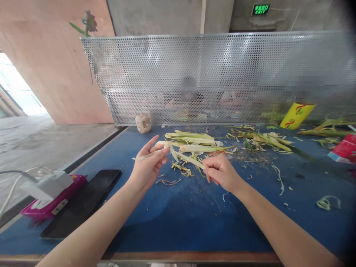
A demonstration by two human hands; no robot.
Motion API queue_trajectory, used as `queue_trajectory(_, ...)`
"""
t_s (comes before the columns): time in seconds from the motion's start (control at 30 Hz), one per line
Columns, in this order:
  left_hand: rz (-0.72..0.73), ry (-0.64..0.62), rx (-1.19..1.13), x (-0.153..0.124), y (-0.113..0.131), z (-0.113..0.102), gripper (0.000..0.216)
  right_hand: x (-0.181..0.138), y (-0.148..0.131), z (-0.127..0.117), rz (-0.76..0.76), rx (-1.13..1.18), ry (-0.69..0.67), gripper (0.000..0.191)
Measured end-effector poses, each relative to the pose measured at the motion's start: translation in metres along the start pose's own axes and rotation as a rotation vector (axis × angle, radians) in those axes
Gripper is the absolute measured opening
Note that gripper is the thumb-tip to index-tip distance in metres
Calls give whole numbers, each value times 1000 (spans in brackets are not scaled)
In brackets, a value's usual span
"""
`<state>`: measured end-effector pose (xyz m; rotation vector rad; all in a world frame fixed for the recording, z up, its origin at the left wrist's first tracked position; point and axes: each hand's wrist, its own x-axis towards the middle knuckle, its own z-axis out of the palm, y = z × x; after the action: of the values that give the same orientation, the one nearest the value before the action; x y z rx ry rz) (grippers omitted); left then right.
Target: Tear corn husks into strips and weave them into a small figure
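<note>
My left hand [147, 165] is closed in a pinch, thumb against fingers with the index finger stretched out, on one end of a pale, flat plant strip [189, 159]. The other end is pinched between the thumb and curled fingers of my right hand [221, 170]. Between the hands the strip slants down to the right above the table. Just behind it lies a bundle of pale green stalks [194, 138], pointing left to right. Curled green scraps [182, 170] lie below the strip.
On the blue table [189, 230] are a black phone [83, 204], a magenta power strip [59, 204] with a white charger [48, 185], a whitish roll [143, 123], a yellow tube [297, 115], a red packet [345, 149] and more plant scraps [261, 140]. A perforated metal screen [167, 66] stands behind.
</note>
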<state>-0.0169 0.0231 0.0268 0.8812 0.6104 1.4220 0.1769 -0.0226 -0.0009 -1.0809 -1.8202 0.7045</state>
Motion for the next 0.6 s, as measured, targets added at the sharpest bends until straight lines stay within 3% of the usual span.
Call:
queue_trajectory(0.2,3,-50,53,-3,0,1,66,1,4,-5,-66,82,88,27)
queue_trajectory(0.37,-131,-173,151,-12,-3,4,66,4,-2,-2,-60,22,224,11)
queue_trajectory(0.5,-238,-311,259,-18,-9,4,70,4,-10,6,-101,-76,145,12)
queue_trajectory(0.6,-310,-383,322,-21,-14,4,77,5,-10,12,2,-58,57,22)
